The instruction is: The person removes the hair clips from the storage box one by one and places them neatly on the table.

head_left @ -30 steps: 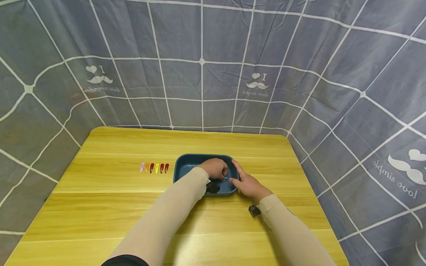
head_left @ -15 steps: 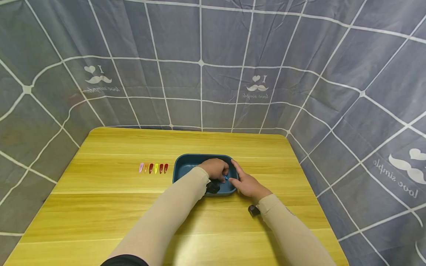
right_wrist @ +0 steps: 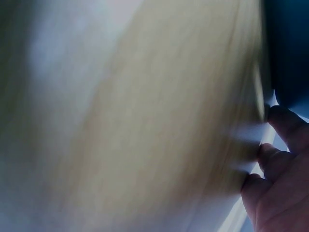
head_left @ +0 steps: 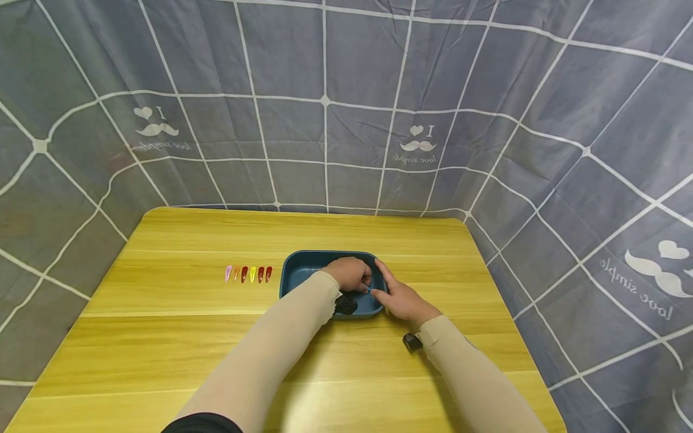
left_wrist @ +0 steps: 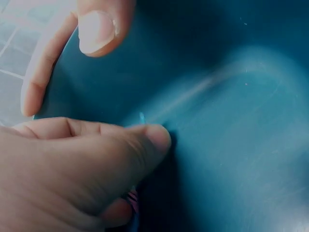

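Note:
My left hand [head_left: 348,273] reaches down into a dark blue plastic tray [head_left: 290,260], near its right end. Thumb and forefinger pinch a small blue hair clip [left_wrist: 142,118]; only its slim tip shows above them in the left wrist view. A sliver of something pink with dark stripes [left_wrist: 133,197] shows beneath that hand, mostly covered. At the tray's right end, my right hand [head_left: 403,299] grips the wall, thumb inside and fingers along the outside. In the right wrist view, the fingers [right_wrist: 282,162] lie beside the tray's outer wall.
Left of the tray, several snap hair clips [head_left: 252,275] lie in a neat row: pink, orange, yellow and reds. Everything stands on a yellow wood-grain table [head_left: 189,349]. A grey checked curtain [head_left: 292,132] hangs behind and around the table.
Both hands keep their places at the tray. The blue clip showed more between the left fingers half a second ago and shows less now.

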Action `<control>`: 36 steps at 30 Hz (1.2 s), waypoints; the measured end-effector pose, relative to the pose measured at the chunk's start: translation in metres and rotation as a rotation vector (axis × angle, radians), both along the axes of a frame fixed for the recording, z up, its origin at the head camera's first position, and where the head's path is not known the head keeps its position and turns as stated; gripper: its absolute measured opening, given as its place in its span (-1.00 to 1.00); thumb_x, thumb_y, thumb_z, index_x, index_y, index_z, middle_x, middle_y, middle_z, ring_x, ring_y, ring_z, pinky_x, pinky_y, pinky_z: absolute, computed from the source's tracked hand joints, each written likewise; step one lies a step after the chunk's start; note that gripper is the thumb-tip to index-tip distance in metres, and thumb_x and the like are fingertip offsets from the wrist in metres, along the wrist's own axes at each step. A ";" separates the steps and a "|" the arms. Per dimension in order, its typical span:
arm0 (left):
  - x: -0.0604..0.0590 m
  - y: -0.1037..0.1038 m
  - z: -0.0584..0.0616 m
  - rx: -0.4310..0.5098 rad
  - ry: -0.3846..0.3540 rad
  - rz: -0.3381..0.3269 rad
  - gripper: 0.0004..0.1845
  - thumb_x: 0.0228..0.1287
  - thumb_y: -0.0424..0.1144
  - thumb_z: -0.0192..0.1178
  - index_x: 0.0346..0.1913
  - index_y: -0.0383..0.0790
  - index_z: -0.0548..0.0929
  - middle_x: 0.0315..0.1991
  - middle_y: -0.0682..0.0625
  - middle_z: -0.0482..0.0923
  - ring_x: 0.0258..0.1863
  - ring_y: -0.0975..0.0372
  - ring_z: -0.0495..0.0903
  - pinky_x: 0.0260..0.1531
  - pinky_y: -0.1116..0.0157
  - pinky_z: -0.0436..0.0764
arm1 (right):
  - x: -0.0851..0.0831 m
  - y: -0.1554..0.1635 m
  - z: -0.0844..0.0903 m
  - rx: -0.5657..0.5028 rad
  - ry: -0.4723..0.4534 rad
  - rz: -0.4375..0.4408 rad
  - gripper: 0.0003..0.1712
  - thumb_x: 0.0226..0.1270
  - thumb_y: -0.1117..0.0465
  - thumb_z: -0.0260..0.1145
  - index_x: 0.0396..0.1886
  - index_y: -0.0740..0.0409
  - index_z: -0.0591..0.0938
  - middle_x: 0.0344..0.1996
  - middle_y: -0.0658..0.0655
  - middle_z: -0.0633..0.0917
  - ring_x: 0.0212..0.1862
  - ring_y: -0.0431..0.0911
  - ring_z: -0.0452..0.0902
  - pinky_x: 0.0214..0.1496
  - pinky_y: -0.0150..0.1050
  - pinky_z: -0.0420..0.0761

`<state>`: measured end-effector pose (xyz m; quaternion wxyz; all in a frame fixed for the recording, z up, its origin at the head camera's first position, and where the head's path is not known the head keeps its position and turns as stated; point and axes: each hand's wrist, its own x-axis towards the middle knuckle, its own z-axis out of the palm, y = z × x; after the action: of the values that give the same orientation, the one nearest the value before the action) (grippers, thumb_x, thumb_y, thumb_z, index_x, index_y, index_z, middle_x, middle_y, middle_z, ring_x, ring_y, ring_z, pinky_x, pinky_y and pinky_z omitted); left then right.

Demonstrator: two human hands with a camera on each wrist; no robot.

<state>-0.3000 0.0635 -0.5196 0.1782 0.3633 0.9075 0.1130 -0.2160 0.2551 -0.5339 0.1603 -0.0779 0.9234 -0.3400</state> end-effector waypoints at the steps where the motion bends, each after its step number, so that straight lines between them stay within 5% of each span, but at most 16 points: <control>1: -0.001 0.000 -0.001 0.007 0.003 -0.001 -0.85 0.44 -0.04 0.39 -0.33 0.11 0.70 -0.44 0.22 0.61 -0.47 0.33 0.50 -0.30 0.33 0.54 | 0.000 0.000 0.000 0.000 0.000 -0.001 -0.09 0.63 -0.18 0.10 0.70 -0.62 -0.22 0.47 0.35 0.50 0.27 0.24 0.63 0.35 0.24 0.52; 8: -0.004 -0.005 -0.002 0.118 -0.014 0.011 -0.82 0.54 -0.03 0.27 -0.29 0.13 0.76 -0.39 0.24 0.67 -0.45 0.33 0.55 -0.24 0.31 0.58 | 0.000 0.000 0.001 -0.010 -0.016 -0.010 -0.08 0.62 -0.21 0.10 0.67 -0.68 -0.25 0.50 0.36 0.46 0.13 0.13 0.65 0.18 0.10 0.52; 16: -0.005 -0.020 0.006 0.328 -0.174 0.143 -0.81 0.60 -0.09 0.20 -0.04 -0.04 0.78 -0.40 0.10 0.68 -0.45 0.27 0.62 -0.27 0.30 0.61 | -0.002 -0.001 0.003 -0.012 -0.039 -0.032 -0.07 0.61 -0.21 0.13 0.66 -0.73 -0.26 0.55 0.37 0.38 0.36 0.25 0.54 0.39 0.22 0.47; 26: 0.000 -0.035 0.023 0.444 -0.283 0.193 -0.74 0.57 -0.23 0.23 0.19 -0.18 0.71 -0.12 0.06 0.76 -0.19 0.27 0.67 -0.03 0.23 0.68 | -0.002 0.000 0.002 -0.012 -0.044 -0.024 -0.06 0.60 -0.20 0.13 0.68 -0.68 -0.25 0.59 0.36 0.33 0.46 0.30 0.44 0.51 0.29 0.38; 36: 0.008 -0.067 0.043 0.526 -0.282 0.218 -0.75 0.60 -0.23 0.18 0.18 -0.16 0.72 0.01 -0.04 0.74 -0.04 0.11 0.69 0.10 0.15 0.69 | -0.001 -0.003 0.003 -0.025 -0.056 -0.047 -0.05 0.58 -0.20 0.16 0.69 -0.64 -0.22 0.61 0.34 0.29 0.55 0.34 0.31 0.59 0.32 0.25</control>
<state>-0.2919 -0.0037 -0.4763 0.1888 0.2782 0.8472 0.4114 -0.2168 0.2520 -0.5307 0.1769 -0.0487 0.9158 -0.3574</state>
